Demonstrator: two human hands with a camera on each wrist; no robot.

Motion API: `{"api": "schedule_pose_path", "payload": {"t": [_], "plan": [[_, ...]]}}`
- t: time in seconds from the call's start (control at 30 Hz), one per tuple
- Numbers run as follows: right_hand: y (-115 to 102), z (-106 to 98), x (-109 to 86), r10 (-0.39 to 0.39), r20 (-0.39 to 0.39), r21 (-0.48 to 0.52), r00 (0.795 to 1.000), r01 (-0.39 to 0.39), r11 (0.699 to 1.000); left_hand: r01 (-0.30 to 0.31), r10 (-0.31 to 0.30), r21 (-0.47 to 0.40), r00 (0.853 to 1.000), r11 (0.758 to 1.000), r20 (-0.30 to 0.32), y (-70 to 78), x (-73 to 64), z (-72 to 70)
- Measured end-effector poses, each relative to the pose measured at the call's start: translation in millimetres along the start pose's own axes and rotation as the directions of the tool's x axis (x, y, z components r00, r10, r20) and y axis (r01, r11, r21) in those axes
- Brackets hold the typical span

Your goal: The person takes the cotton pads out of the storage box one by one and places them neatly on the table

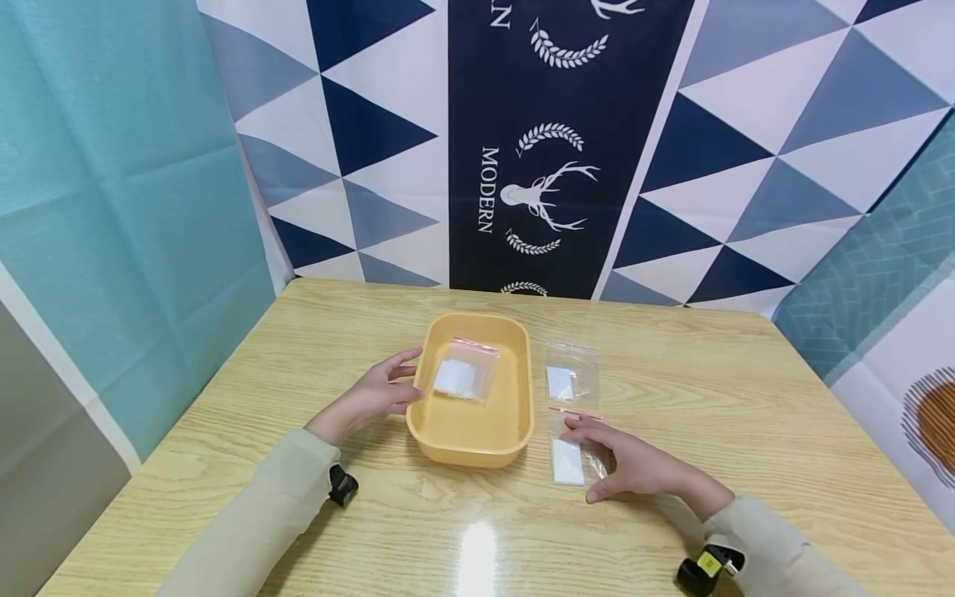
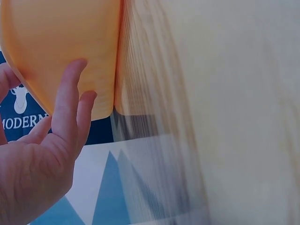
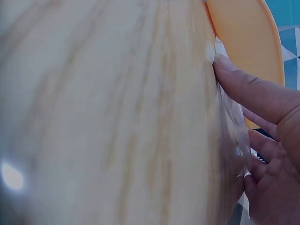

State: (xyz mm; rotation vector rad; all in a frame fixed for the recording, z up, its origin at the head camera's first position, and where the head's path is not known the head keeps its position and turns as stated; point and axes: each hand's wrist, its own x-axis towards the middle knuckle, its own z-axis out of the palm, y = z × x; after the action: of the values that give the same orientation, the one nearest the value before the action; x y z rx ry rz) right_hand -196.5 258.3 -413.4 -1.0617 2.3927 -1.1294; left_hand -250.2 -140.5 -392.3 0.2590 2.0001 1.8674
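A yellow plastic bin [image 1: 470,433] stands on the wooden table, with a small zip bag [image 1: 466,371] holding white cards or paper lying inside it. My left hand [image 1: 380,392] is at the bin's left side, fingers extended against or close to its outer wall [image 2: 42,33]. To the bin's right lie two more clear zip bags, each with a white insert. The farther bag [image 1: 573,377] is untouched. Over the nearer bag [image 1: 569,463] is my right hand [image 1: 634,460], fingers spread and loosely bent at its upper and right parts. The right thumb [image 3: 234,70] is down by the bag's near edge.
The wooden table [image 1: 694,381] reaches back to a patterned cloth [image 1: 388,149] hung behind it. Teal cloth [image 1: 127,191] hangs at the left. A black wrist camera [image 1: 341,485] sits under the left cuff, and another camera [image 1: 701,572] under the right.
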Motion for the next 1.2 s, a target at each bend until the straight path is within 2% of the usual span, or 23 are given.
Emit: {"api": "schedule_pose_path", "payload": {"t": [0.17, 0.3, 0.4, 0.53, 0.67, 0.93, 1.07, 1.2], "plan": [[-1, -1, -0.5, 0.006, -0.005, -0.015, 1.0, -0.006, 1.0, 0.007, -0.007, 0.004, 1.0, 1.0, -0.004, 0.8, -0.6, 0.1], [-4, -4, -1.0, 0.052, -0.028, -0.039, 0.998, -0.053, 0.998, 0.006, -0.006, -0.005, 1.0, 1.0, -0.002, 0.8, -0.6, 0.2], [-6, -7, -0.2, 0.108, -0.065, -0.053, 0.992, -0.112, 0.992, 0.004, -0.004, -0.009, 1.0, 1.0, -0.002, 1.2, -0.9, 0.5], [-9, -12, 2.6, 0.137, -0.124, -0.049, 0.983, -0.144, 0.988, 0.008, -0.008, -0.005, 1.0, 1.0, -0.005, 1.7, -1.4, 0.5], [-14, -17, 8.0, 0.158, -0.199, -0.016, 0.967, -0.164, 0.986, 0.013, -0.013, -0.004, 1.0, 1.0, -0.017, 1.9, -1.4, 0.7], [-24, -27, 25.0, 0.191, -0.323, 0.14, 0.927, -0.153, 0.978, 0.01, -0.01, -0.019, 0.999, 1.0, -0.034, -0.1, -0.8, -0.8], [-29, -29, 30.6, 0.235, -0.339, 0.16, 0.911, -0.19, 0.969, 0.01, -0.011, -0.014, 1.0, 1.0, -0.027, -1.1, 0.5, -0.5], [-33, -30, 37.3, 0.253, -0.338, 0.171, 0.906, -0.205, 0.964, 0.01, -0.011, -0.018, 1.0, 1.0, -0.023, -1.5, 0.3, 0.2]]}}
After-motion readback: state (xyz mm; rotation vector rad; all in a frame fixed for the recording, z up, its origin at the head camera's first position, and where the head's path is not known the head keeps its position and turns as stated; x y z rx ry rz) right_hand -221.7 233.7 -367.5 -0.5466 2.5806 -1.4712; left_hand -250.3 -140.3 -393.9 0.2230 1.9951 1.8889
